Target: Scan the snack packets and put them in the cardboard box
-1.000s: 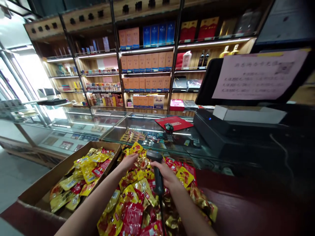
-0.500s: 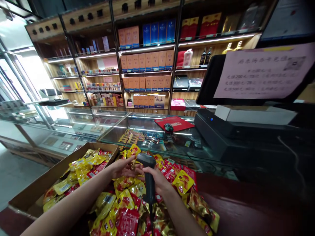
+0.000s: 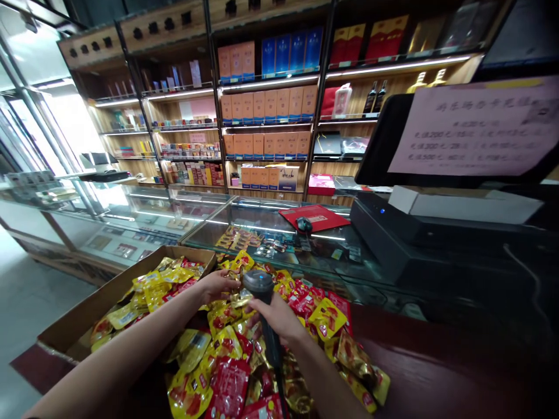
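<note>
A black handheld scanner [image 3: 269, 340] with a cable running down from its handle is gripped by my right hand [image 3: 282, 317], its rounded head pointing up and away. To its left, my left hand [image 3: 218, 286] has its fingers closed on a shiny gold packet [image 3: 239, 295], just beside the scanner head. Beneath both hands lies a heap of yellow, red and gold snack packets [image 3: 229, 381]. More of these packets fill an open cardboard box [image 3: 82, 302] at the left.
A glass display counter [image 3: 196, 218] runs behind the heap, with a red mat [image 3: 327, 217] and a mouse [image 3: 304, 224]. At the right stand a monitor [image 3: 378, 139] with a paper notice and a black cash drawer [image 3: 393, 250]. Shelves of boxes line the wall.
My left hand has drawn slightly back from my right hand, with a gold packet now showing at its fingertips. The scanner has tilted a little, and the whole view has shifted slightly.
</note>
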A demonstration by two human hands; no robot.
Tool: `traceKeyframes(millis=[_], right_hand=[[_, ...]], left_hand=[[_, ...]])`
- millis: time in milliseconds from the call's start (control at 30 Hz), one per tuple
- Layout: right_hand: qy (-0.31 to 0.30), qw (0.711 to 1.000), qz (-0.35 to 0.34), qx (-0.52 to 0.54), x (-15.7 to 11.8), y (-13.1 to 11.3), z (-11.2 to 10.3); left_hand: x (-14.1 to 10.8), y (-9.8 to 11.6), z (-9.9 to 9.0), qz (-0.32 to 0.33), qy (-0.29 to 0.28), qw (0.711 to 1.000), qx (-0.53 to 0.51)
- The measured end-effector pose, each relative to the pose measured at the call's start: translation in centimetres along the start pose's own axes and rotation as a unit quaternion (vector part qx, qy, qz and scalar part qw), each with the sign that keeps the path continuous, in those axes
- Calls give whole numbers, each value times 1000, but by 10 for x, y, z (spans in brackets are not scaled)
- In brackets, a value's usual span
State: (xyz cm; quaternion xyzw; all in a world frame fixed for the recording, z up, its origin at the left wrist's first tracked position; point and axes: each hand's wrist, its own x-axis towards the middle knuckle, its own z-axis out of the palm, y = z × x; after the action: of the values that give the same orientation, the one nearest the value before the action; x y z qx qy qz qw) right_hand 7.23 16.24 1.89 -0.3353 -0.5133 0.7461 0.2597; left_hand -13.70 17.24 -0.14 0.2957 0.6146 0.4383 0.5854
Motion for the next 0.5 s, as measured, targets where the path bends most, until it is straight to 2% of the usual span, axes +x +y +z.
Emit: traceKeyframes(millis=[200, 500], right_hand=[[15, 996, 11, -92, -2, 9, 12], [28, 992, 9, -121, 3, 25, 19]], left_hand=[[1, 9, -12, 20, 33, 999, -24], [-4, 15, -26, 38, 60, 997, -14]])
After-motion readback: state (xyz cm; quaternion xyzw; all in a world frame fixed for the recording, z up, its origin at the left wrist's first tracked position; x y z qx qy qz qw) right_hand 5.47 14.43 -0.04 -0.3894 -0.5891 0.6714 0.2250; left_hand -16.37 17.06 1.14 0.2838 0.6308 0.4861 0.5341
